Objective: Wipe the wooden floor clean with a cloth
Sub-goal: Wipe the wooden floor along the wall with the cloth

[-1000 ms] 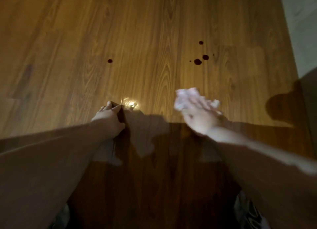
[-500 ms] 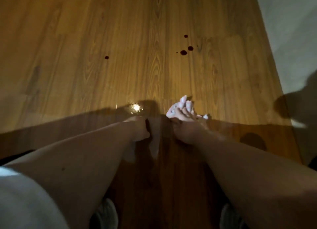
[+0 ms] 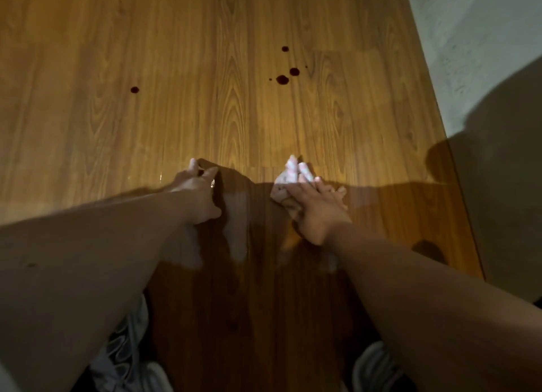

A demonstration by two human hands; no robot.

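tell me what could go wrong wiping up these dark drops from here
The small wadded cloth under the right hand may smear the cluster of dark drops ahead rather than lift them. The lone drop off to the left, past the left hand, could get missed.

The picture is dim and amber-toned. Light comes from behind the person: the wooden floor (image 3: pixel 205 113) glows brightest around the dark drops (image 3: pixel 283 79), while nearer the camera than the drops a hard-edged shadow swallows the boards and both forearms. At that shadow's edge the cloth (image 3: pixel 280 186) under the right hand (image 3: pixel 318 212) bleaches pale, and the left hand (image 3: pixel 199 195) is smeared by motion blur. Right of the drops, a broad shadow crosses the grey wall (image 3: pixel 469 54).
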